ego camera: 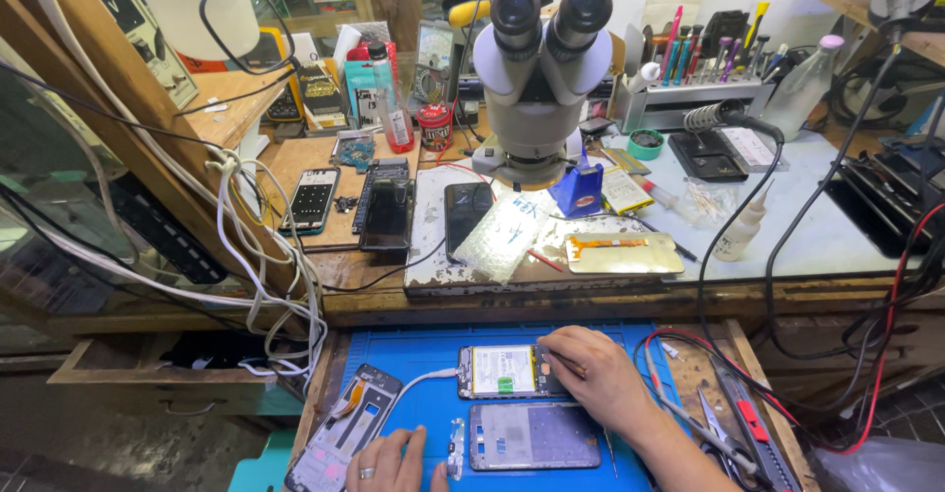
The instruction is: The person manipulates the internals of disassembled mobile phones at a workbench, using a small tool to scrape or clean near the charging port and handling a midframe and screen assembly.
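Note:
My right hand (602, 377) rests on the right end of an opened phone (502, 371) with a white battery, fingers curled on its edge. A white cable (418, 381) is plugged into the phone's left end. My left hand (389, 462), with a ring, lies flat on the blue work mat (423, 349) near the bottom edge, next to a small white strip part (456, 448). A screen frame (532, 436) lies below the opened phone. A phone back frame (345, 428) with an orange flex lies at the mat's left.
A stereo microscope (539, 69) stands on the raised bench behind. Phones (386, 212) and a display panel (620, 253) lie on that bench, with bottles, a tool rack (689, 93) and tangled cables (266, 256). Tweezers and cutters (733, 423) lie right of the mat.

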